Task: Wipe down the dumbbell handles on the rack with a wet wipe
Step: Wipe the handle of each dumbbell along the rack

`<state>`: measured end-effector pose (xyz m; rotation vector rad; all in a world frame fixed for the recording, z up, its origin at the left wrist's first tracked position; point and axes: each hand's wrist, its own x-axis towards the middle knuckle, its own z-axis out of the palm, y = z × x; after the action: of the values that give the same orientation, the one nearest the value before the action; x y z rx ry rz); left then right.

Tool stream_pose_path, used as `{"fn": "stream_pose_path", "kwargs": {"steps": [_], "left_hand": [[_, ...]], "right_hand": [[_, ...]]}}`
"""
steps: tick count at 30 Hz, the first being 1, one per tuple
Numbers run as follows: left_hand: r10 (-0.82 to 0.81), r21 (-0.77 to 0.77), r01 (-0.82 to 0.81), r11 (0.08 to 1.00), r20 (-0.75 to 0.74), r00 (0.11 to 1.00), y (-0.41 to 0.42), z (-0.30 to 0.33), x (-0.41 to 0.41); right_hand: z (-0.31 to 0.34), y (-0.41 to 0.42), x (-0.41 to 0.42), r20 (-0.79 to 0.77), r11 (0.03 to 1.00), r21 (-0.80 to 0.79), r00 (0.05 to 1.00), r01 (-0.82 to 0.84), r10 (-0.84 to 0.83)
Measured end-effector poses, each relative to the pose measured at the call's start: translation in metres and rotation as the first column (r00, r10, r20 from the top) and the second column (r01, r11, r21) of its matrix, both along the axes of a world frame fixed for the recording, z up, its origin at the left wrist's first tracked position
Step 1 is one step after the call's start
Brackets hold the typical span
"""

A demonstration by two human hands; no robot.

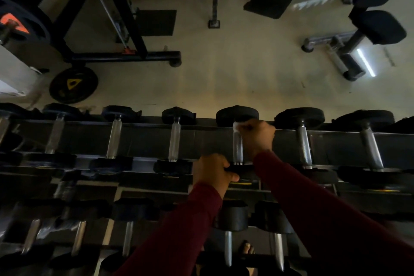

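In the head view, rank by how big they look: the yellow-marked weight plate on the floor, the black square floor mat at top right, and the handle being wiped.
1. Weight plate and floor mat: similar in apparent size, and the mat lies farther away, so I won't rank them.
2. Dumbbell handle: clearly smallest; the right hand grips its far end.

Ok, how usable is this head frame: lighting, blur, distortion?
Head view: dim, dumbbell rack mostly in shadow, floor brighter; right hand and wipe smeared by motion blur on the handle; left hand sharper on the near dumbbell head; wide-angle bending at the edges; bright glare streak on the bench frame.
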<state>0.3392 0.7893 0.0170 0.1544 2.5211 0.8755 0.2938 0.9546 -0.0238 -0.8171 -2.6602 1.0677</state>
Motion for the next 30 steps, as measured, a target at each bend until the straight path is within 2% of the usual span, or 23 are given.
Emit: {"fn": "stream_pose_path", "kwargs": {"steps": [3, 6, 7, 9, 11, 13, 16, 19, 20, 22, 25, 26, 30], "left_hand": [[0.016, 0.025, -0.016, 1.000, -0.007, 1.000, -0.002, -0.002, 0.001], [0.014, 0.023, -0.014, 1.000, -0.005, 1.000, -0.003, -0.001, 0.003], [0.013, 0.020, -0.013, 1.000, -0.008, 1.000, -0.002, -0.001, 0.004], [0.023, 0.022, -0.023, 1.000, -0.014, 1.000, -0.002, -0.001, 0.003], [0.029, 0.028, -0.029, 0.999, -0.001, 1.000, -0.002, -0.001, 0.003], [0.023, 0.028, -0.023, 0.999, 0.002, 1.000, -0.002, -0.001, 0.002], [0.021, 0.039, -0.020, 0.999, -0.007, 1.000, -0.002, -0.001, 0.003], [0.028, 0.050, -0.028, 0.998, -0.005, 1.000, -0.002, -0.001, 0.005], [0.030, 0.054, -0.030, 0.998, -0.003, 1.000, -0.003, -0.001, 0.005], [0.027, 0.051, -0.027, 0.998, -0.004, 1.000, -0.003, 0.000, 0.004], [0.008, 0.041, -0.007, 0.999, -0.019, 1.000, -0.004, 0.000, 0.003], [0.007, 0.039, -0.006, 0.999, -0.019, 1.000, -0.004, 0.000, 0.003], [0.007, 0.042, -0.006, 0.999, -0.024, 1.000, -0.003, 0.001, 0.004]], "right_hand": [[-0.001, -0.006, -0.010, -0.036, 0.968, -0.159, 0.978, 0.196, -0.204], [0.001, -0.013, -0.008, 0.044, 0.872, -0.359, 0.939, 0.333, -0.341], [0.004, -0.014, -0.006, 0.089, 0.778, -0.500, 0.916, 0.380, -0.390], [0.006, -0.013, -0.005, 0.211, 0.485, -0.750, 0.858, 0.449, -0.468], [0.004, -0.006, -0.007, 0.341, 0.249, -0.830, 0.808, 0.499, -0.480], [-0.005, 0.002, -0.012, 0.399, 0.148, -0.849, 0.799, 0.507, -0.450], [-0.054, 0.025, -0.019, 0.412, 0.197, -0.839, 0.828, 0.508, -0.381], [-0.040, 0.022, -0.016, 0.403, 0.197, -0.842, 0.827, 0.503, -0.391], [-0.020, 0.015, -0.012, 0.378, 0.248, -0.829, 0.828, 0.502, -0.414], [-0.006, 0.007, -0.007, 0.300, 0.426, -0.766, 0.853, 0.482, -0.426], [-0.006, 0.005, -0.005, 0.242, 0.532, -0.715, 0.874, 0.454, -0.421], [-0.008, 0.006, -0.007, 0.247, 0.529, -0.716, 0.874, 0.456, -0.420], [-0.019, 0.010, -0.013, 0.325, 0.395, -0.770, 0.841, 0.500, -0.432]]}}
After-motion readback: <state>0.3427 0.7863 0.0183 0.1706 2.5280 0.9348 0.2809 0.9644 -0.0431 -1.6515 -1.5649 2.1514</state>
